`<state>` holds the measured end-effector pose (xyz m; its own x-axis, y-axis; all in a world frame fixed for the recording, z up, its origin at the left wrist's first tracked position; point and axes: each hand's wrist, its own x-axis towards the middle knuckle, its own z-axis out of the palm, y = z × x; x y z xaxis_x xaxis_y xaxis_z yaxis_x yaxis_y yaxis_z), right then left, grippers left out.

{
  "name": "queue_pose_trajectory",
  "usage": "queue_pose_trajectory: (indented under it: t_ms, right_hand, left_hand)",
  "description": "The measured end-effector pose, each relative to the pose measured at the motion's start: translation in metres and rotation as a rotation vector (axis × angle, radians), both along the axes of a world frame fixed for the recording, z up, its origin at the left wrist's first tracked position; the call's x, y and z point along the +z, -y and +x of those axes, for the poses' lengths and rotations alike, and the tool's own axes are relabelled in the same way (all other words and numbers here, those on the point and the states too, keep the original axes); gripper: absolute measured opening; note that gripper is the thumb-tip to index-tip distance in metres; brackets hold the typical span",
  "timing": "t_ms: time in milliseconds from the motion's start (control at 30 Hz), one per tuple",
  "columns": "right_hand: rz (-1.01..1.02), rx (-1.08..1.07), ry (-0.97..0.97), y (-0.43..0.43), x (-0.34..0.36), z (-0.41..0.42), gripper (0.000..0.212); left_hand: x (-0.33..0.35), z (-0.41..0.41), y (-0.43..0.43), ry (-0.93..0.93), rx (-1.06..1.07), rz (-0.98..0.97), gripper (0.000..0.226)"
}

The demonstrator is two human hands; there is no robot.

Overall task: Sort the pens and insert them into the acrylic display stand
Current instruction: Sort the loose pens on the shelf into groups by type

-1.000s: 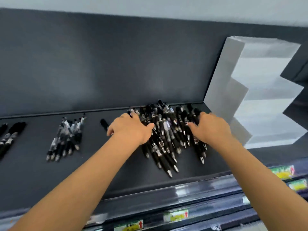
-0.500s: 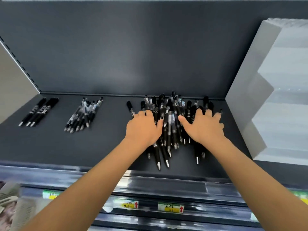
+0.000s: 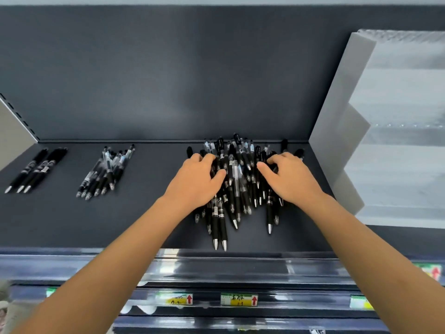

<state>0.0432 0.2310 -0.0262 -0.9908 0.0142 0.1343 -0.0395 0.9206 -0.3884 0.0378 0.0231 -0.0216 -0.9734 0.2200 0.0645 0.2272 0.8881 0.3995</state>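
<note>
A big loose pile of black and clear pens (image 3: 237,186) lies on the dark shelf (image 3: 144,218), tips toward me. My left hand (image 3: 196,182) lies on the pile's left side, its fingers and thumb curled around pens there. On the right side my right hand (image 3: 291,182) does the same, with curled fingertips and thumb closing on pens near the pile's top. The tiered acrylic display stand (image 3: 399,165) stands at the shelf's right end, beside my right hand; no pens show in it.
A sorted group of clear-barrelled pens (image 3: 106,172) lies left of the pile, and three all-black pens (image 3: 36,169) lie at the far left. A grey side panel (image 3: 14,133) closes the left end. Price labels (image 3: 238,299) line the rail below.
Both hands lay with fingers spread flat on the pile half a second ago. Now their fingers and thumbs have curled in around pens. The view has drawn slightly nearer.
</note>
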Motion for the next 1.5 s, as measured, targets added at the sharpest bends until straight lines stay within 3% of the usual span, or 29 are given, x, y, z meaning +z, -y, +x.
queue_pose_trajectory:
  t_ms: [200,400,500,633,733,833,933,1033,1167,1333,1500]
  right_hand:
    - [0.011,-0.056,-0.001,-0.026,0.003,0.007,0.039]
    - [0.057,-0.261,0.167,-0.029,0.002,-0.014,0.067]
    - [0.011,-0.241,0.167,-0.024,0.001,-0.025,0.07]
    - [-0.145,-0.162,0.084,-0.019,-0.003,-0.028,0.044]
    - [-0.212,-0.173,0.084,-0.017,-0.001,-0.028,0.055]
    - [-0.124,-0.234,0.206,-0.017,0.011,-0.031,0.067]
    - [-0.007,-0.261,0.376,-0.014,0.023,-0.035,0.033]
    - [0.028,-0.278,0.377,-0.01,0.02,-0.042,0.021]
    - [0.081,-0.242,0.342,-0.012,0.016,-0.044,0.034]
    - [-0.461,-0.246,0.273,-0.037,0.02,-0.039,0.032]
    - [-0.865,-0.161,0.058,-0.035,0.048,-0.046,0.016]
  left_hand:
    - [0.005,-0.009,0.004,0.016,-0.001,-0.078,0.063]
    - [0.017,-0.014,-0.001,0.129,0.038,-0.187,0.09]
    - [0.022,-0.016,-0.006,0.043,0.065,-0.251,0.082]
    - [0.025,-0.017,-0.023,-0.156,-0.021,-0.205,0.055]
    - [0.024,-0.018,-0.041,-0.214,-0.131,-0.186,0.047]
    - [0.019,-0.019,-0.059,-0.26,-0.204,-0.22,0.047]
    - [0.017,-0.023,-0.071,-0.275,-0.227,-0.219,0.047]
    - [0.017,-0.027,-0.079,-0.256,-0.232,-0.147,0.045]
    - [0.02,-0.031,-0.083,-0.2,-0.199,-0.019,0.039]
    - [0.025,-0.033,-0.087,-0.007,-0.131,0.365,0.027]
    - [0.04,-0.018,-0.087,0.299,-0.282,0.557,0.036]
